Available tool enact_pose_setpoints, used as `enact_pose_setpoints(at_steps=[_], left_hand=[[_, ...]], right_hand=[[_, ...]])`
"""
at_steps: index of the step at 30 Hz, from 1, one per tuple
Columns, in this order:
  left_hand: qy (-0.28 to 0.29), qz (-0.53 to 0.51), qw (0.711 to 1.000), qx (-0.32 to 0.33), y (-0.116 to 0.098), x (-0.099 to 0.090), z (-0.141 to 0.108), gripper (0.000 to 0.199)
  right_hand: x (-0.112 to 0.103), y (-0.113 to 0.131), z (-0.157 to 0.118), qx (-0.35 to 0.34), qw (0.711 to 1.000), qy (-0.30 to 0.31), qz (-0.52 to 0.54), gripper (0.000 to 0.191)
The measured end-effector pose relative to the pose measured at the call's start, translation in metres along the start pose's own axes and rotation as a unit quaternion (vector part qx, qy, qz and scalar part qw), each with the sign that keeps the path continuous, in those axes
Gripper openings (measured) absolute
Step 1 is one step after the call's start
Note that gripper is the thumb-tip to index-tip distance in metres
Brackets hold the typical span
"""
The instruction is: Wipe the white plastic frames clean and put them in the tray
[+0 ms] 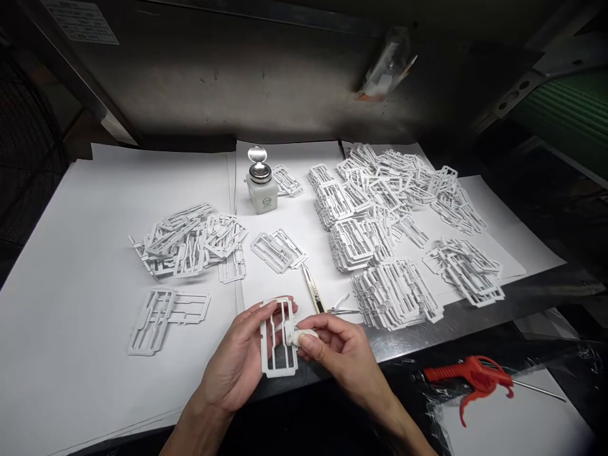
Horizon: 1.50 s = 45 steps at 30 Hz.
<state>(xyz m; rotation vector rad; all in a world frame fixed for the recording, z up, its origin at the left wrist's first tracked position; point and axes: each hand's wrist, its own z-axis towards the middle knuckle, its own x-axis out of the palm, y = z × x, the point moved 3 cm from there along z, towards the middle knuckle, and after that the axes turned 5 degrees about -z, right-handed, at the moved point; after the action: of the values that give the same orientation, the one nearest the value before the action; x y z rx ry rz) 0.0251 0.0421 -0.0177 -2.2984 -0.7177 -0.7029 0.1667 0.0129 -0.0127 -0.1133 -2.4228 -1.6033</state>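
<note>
My left hand (pixel 237 364) is closed on a white slotted plastic frame (pixel 265 348), held upright over the table's front edge. The fingers reach behind the frame, partly hidden. My right hand (pixel 344 354) pinches a small white wad (pixel 308 334), perhaps cloth, and presses it to the frame's right side. Just beyond my hands lie a utility knife (pixel 313 288) and slim metal tweezers (pixel 342 310). Two loose frames (pixel 278 250) lie at the knife's tip. To the left are a jumbled heap of similar frames (pixel 190 244) and two overlapping ones (pixel 152 323).
Stacked frames (pixel 394 294) and a larger pile (pixel 389 183) cover the right side. A pump-top bottle (pixel 263 193), lid up, stands at mid-table. White paper (pixel 61 253) covers the metal table. A red air blow gun (pixel 479 377) lies at the lower right. A metal wall (pixel 285 95) closes the back.
</note>
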Motion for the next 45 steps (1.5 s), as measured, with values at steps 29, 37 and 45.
enact_pose_setpoints(at_steps=[29, 37, 45], left_hand=[[0.024, -0.025, 0.998, -0.061, 0.003, -0.005, -0.006, 0.045], [0.036, -0.037, 0.997, -0.049, -0.001, -0.007, -0.006, 0.043], [0.039, -0.051, 0.996, -0.064, -0.001, -0.006, -0.005, 0.049]], right_hand=[[-0.016, -0.012, 0.018, 0.039, 0.995, -0.094, -0.002, 0.066], [-0.012, -0.014, 0.036, 0.034, 0.990, -0.078, 0.114, 0.077], [-0.015, -0.015, 0.036, -0.019, 0.980, -0.142, 0.139, 0.045]])
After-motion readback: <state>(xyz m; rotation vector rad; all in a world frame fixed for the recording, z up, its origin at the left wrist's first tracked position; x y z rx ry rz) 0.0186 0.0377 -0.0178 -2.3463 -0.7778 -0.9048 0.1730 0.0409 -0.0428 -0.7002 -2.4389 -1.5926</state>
